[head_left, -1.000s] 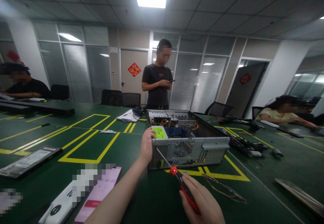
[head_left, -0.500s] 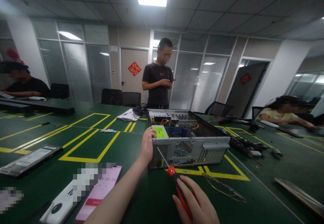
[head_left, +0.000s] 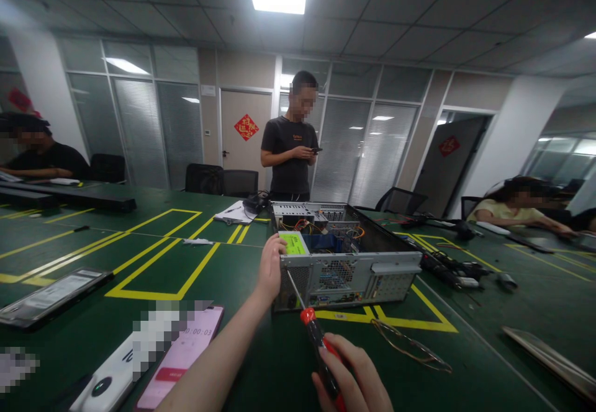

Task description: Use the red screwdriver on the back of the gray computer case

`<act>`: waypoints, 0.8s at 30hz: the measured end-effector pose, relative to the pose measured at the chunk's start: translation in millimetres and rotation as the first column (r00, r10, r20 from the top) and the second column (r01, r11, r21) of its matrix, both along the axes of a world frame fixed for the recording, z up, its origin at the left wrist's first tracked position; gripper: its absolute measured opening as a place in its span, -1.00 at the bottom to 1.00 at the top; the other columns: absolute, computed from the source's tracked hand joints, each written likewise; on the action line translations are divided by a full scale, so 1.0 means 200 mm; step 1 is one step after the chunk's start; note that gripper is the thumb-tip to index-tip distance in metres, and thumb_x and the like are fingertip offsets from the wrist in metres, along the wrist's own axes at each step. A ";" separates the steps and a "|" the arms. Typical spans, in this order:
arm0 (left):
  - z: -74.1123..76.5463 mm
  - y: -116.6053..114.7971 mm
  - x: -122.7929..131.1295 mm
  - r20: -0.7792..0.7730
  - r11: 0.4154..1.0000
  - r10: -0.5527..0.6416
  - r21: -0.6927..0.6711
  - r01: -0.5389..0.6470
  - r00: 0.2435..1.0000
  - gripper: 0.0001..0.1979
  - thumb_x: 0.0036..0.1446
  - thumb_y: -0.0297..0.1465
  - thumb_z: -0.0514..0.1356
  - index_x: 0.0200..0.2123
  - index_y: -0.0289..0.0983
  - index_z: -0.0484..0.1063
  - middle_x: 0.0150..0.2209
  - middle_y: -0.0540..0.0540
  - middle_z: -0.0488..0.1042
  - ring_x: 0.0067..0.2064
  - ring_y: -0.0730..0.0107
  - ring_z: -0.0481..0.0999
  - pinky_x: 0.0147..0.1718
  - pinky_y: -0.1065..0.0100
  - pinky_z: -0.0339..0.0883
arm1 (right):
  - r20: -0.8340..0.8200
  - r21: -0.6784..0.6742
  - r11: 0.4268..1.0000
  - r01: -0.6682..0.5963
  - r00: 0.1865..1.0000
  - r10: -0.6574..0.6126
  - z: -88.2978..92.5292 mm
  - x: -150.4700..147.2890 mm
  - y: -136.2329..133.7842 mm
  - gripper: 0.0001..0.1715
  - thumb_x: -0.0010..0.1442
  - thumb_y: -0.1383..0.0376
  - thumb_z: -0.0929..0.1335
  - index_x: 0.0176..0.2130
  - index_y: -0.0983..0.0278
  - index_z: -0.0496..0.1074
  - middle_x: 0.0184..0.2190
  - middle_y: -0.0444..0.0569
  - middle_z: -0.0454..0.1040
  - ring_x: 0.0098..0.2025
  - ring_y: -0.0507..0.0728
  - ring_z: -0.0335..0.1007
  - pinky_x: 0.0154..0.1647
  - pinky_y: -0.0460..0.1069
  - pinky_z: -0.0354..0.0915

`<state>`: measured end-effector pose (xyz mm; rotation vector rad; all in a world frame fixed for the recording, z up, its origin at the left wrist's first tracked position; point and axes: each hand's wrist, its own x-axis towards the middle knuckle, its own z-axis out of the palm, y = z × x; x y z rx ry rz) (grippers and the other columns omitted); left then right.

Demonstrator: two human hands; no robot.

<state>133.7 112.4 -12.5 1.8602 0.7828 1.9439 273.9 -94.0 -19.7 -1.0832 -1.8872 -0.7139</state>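
On the table lies an opened computer case (head_left: pixel 395 269), its perforated rear panel facing me. Inside at the left corner sits a power supply with a bright green label (head_left: pixel 292 244); wires and a blue part show deeper in. My left hand (head_left: pixel 269 269) is closed over that corner of the case, fingertips beside the label. In my right hand (head_left: pixel 351 368) is a screwdriver (head_left: pixel 315 331) with a red and black handle. Its shaft points up and left, the tip at the upper part of the mesh on the rear panel; whether it sits on a screw I cannot tell.
A pink-screened phone (head_left: pixel 184 350), a white device (head_left: pixel 125 362) and a hard drive (head_left: pixel 51 297) lie at left. Eyeglasses (head_left: pixel 410 345) rest right of my hand, with cables (head_left: pixel 456 269) beyond. A person (head_left: pixel 291 145) stands behind the case; others sit at both sides.
The screwdriver handle and my right hand have shifted slightly left, while the tip stays at about the same spot on the panel. My left hand keeps its place on the case.
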 end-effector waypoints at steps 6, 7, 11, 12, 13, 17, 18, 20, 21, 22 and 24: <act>0.00 0.01 0.00 0.006 1.000 0.000 0.026 0.000 1.000 -0.52 0.37 -0.13 -0.24 -0.39 -0.22 0.32 -0.19 -0.14 0.46 0.13 0.23 0.38 0.24 0.06 0.16 | 0.091 0.044 0.999 -0.013 0.996 0.009 0.01 -0.01 0.01 -0.74 0.21 0.48 0.23 -0.15 0.30 0.42 -0.16 0.22 0.58 -0.15 0.17 0.59 -0.21 -0.05 0.52; -0.01 0.01 0.00 0.004 1.000 0.002 0.023 -0.002 1.000 -0.52 0.37 -0.14 -0.24 -0.39 -0.22 0.33 -0.18 -0.14 0.47 0.14 0.23 0.38 0.24 0.06 0.17 | 0.116 0.047 0.999 -0.012 0.993 0.006 0.02 -0.01 0.01 -0.73 0.18 0.50 0.23 -0.18 0.29 0.43 -0.16 0.22 0.58 -0.17 0.18 0.59 -0.23 -0.03 0.53; -0.01 0.01 0.00 0.000 1.000 0.015 0.013 -0.015 1.000 -0.52 0.37 -0.14 -0.23 -0.38 -0.22 0.33 -0.16 -0.15 0.47 0.16 0.21 0.37 0.23 0.06 0.19 | 0.134 0.007 1.000 -0.019 0.991 0.018 0.05 0.03 0.01 -0.74 0.18 0.47 0.24 -0.20 0.26 0.45 -0.15 0.22 0.57 -0.20 0.20 0.59 -0.27 -0.01 0.53; -0.01 0.01 0.00 -0.003 1.000 0.016 0.016 -0.016 1.000 -0.52 0.37 -0.14 -0.23 -0.38 -0.22 0.33 -0.17 -0.15 0.47 0.16 0.21 0.37 0.23 0.05 0.19 | 0.131 -0.008 0.999 -0.035 0.991 0.035 0.05 0.04 0.01 -0.76 0.20 0.44 0.25 -0.19 0.26 0.45 -0.15 0.21 0.56 -0.20 0.20 0.59 -0.27 -0.02 0.53; -0.01 0.01 0.00 -0.004 1.000 0.017 0.019 -0.017 1.000 -0.52 0.37 -0.13 -0.24 -0.39 -0.22 0.33 -0.17 -0.15 0.47 0.16 0.21 0.37 0.23 0.05 0.19 | 0.131 -0.026 0.998 -0.052 0.990 0.055 0.04 0.05 0.01 -0.77 0.23 0.41 0.25 -0.17 0.26 0.45 -0.15 0.20 0.57 -0.19 0.19 0.59 -0.25 -0.02 0.52; -0.01 0.01 0.00 0.001 0.999 0.023 0.024 -0.023 1.000 -0.51 0.37 -0.13 -0.24 -0.39 -0.23 0.33 -0.18 -0.16 0.46 0.15 0.21 0.37 0.23 0.04 0.19 | 0.029 -0.106 0.994 -0.023 0.999 0.026 0.01 0.05 0.02 -0.59 0.32 0.35 0.17 0.10 0.32 0.34 -0.07 0.22 0.56 -0.09 0.19 0.57 -0.21 -0.08 0.52; -0.01 0.01 0.00 0.001 0.999 0.024 0.023 -0.024 1.000 -0.51 0.37 -0.13 -0.23 -0.39 -0.23 0.33 -0.18 -0.16 0.46 0.15 0.20 0.37 0.23 0.04 0.19 | -0.011 -0.121 0.993 -0.002 1.000 0.001 -0.01 0.05 0.02 -0.54 0.32 0.34 0.16 0.17 0.34 0.28 -0.04 0.22 0.55 -0.07 0.19 0.57 -0.22 -0.10 0.52; -0.01 0.01 0.00 -0.002 1.000 0.020 0.018 -0.020 1.000 -0.52 0.37 -0.13 -0.23 -0.39 -0.23 0.33 -0.18 -0.16 0.47 0.15 0.20 0.37 0.23 0.04 0.19 | -0.052 -0.133 0.991 0.014 0.998 -0.021 -0.02 0.05 0.03 -0.50 0.32 0.34 0.16 0.22 0.34 0.21 -0.01 0.21 0.54 -0.08 0.18 0.57 -0.27 -0.11 0.52; -0.01 0.02 0.00 -0.003 1.000 0.016 0.015 -0.016 1.000 -0.52 0.37 -0.13 -0.23 -0.39 -0.23 0.33 -0.17 -0.16 0.47 0.15 0.20 0.37 0.22 0.04 0.19 | -0.037 -0.126 0.992 0.001 0.999 -0.005 -0.03 0.05 0.03 -0.50 0.30 0.35 0.18 0.22 0.33 0.21 -0.02 0.20 0.55 -0.09 0.18 0.58 -0.27 -0.12 0.52; -0.01 0.02 0.00 -0.003 1.000 0.012 0.011 -0.012 1.000 -0.52 0.37 -0.14 -0.23 -0.39 -0.23 0.33 -0.17 -0.16 0.47 0.16 0.20 0.37 0.22 0.05 0.19 | -0.007 -0.108 0.994 -0.021 1.000 0.020 -0.03 0.05 0.03 -0.50 0.28 0.36 0.21 0.20 0.32 0.23 -0.05 0.18 0.56 -0.11 0.17 0.59 -0.26 -0.11 0.52; -0.02 0.02 0.00 -0.004 1.000 0.002 0.012 -0.002 1.000 -0.53 0.37 -0.14 -0.22 -0.39 -0.23 0.33 -0.17 -0.16 0.46 0.16 0.21 0.37 0.22 0.05 0.19 | 0.045 -0.062 0.997 -0.047 0.998 0.050 -0.03 0.06 0.03 -0.55 0.23 0.39 0.26 0.13 0.29 0.29 -0.09 0.17 0.57 -0.13 0.18 0.59 -0.21 -0.08 0.53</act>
